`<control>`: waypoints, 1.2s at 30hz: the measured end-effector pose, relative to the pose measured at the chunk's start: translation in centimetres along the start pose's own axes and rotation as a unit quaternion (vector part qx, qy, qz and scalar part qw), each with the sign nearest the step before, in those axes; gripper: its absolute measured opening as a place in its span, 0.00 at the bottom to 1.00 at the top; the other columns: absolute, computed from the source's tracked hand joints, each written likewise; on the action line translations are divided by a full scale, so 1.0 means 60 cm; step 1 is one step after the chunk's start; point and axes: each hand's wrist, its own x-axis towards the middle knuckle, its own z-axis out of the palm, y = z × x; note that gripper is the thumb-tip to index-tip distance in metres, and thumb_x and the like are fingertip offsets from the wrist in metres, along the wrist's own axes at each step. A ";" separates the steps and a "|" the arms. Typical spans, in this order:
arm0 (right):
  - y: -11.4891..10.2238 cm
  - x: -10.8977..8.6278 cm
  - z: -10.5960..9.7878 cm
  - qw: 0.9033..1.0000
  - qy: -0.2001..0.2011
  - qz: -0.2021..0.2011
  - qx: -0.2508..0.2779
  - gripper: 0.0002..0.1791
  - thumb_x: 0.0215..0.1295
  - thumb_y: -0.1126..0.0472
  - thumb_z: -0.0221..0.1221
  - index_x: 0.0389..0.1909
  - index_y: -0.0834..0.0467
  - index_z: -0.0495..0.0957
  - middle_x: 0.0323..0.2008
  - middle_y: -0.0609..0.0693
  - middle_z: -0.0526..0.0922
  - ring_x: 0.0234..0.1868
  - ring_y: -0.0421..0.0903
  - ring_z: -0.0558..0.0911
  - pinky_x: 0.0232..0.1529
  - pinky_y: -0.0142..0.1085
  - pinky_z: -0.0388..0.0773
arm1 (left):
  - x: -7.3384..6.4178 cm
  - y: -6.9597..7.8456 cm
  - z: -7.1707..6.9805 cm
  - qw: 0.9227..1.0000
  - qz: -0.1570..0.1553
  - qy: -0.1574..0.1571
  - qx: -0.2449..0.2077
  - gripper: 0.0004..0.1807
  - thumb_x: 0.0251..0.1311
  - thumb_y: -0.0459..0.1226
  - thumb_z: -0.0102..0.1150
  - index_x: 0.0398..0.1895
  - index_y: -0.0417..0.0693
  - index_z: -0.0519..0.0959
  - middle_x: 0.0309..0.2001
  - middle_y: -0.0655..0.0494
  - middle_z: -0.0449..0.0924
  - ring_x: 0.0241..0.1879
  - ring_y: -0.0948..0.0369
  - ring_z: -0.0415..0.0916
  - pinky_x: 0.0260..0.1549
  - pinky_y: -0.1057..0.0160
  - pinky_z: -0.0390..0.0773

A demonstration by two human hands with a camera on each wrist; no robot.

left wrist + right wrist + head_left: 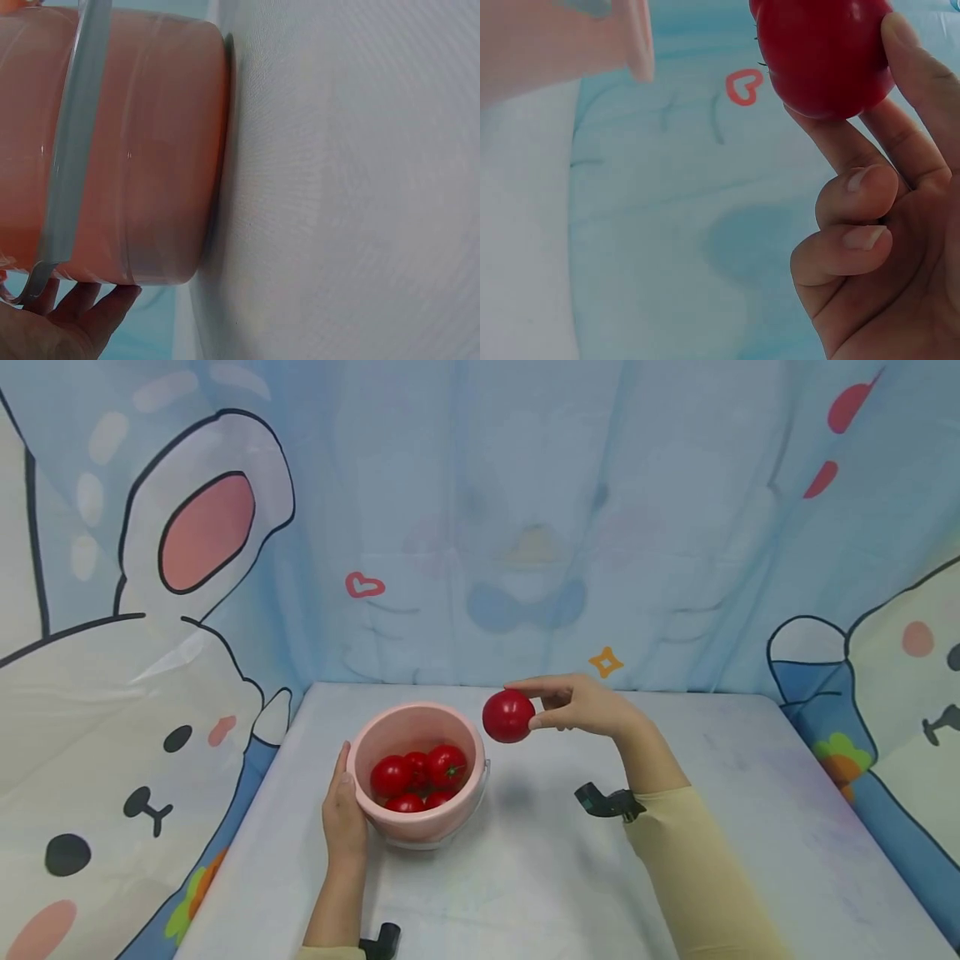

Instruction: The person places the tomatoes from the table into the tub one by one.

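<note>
A pink bucket [416,828] stands on the table, with several red tomatoes [392,775] lying inside it. My left hand [345,818] rests against the bucket's left side, its fingers [112,311] extended along the outer wall. To the right of the rim, my right hand [585,704] holds another red tomato [507,717] in the air, pinched between thumb and fingers. Up close in the right wrist view, two fingers lie curled toward the palm beneath that tomato [825,56]. The bucket's grey handle [75,150] hangs down along its side.
The bucket stands on a white-covered table [540,877]. Behind it hangs a light blue curtain [525,468] with cartoon prints, which also covers both sides. Each wrist wears a black camera mount [609,802].
</note>
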 end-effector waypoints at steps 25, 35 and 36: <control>-0.093 0.157 0.083 0.991 -0.109 -0.006 -0.075 0.28 0.53 0.39 0.68 0.57 0.23 0.75 0.49 0.37 0.84 0.30 0.51 0.81 0.30 0.40 0.81 | -0.001 0.002 -0.001 1.000 0.000 0.002 -0.003 0.25 0.70 0.60 0.42 0.69 0.90 0.59 0.73 0.79 0.60 0.76 0.64 0.55 0.65 0.48 0.71; -0.100 0.214 0.149 0.980 -0.185 -0.028 -0.065 0.28 0.55 0.45 0.70 0.59 0.35 0.79 0.52 0.38 0.84 0.52 0.39 0.81 0.46 0.35 0.84 | 0.003 -0.004 -0.002 1.000 -0.006 -0.007 -0.005 0.28 0.69 0.62 0.41 0.73 0.82 0.59 0.73 0.79 0.59 0.76 0.64 0.54 0.67 0.48 0.68; -0.100 0.216 0.154 0.979 -0.190 -0.029 -0.065 0.28 0.56 0.46 0.70 0.59 0.36 0.79 0.52 0.38 0.84 0.52 0.39 0.82 0.46 0.34 0.84 | 0.004 -0.004 -0.003 1.000 -0.006 -0.008 -0.005 0.28 0.69 0.62 0.41 0.73 0.82 0.59 0.73 0.78 0.59 0.76 0.64 0.54 0.68 0.48 0.68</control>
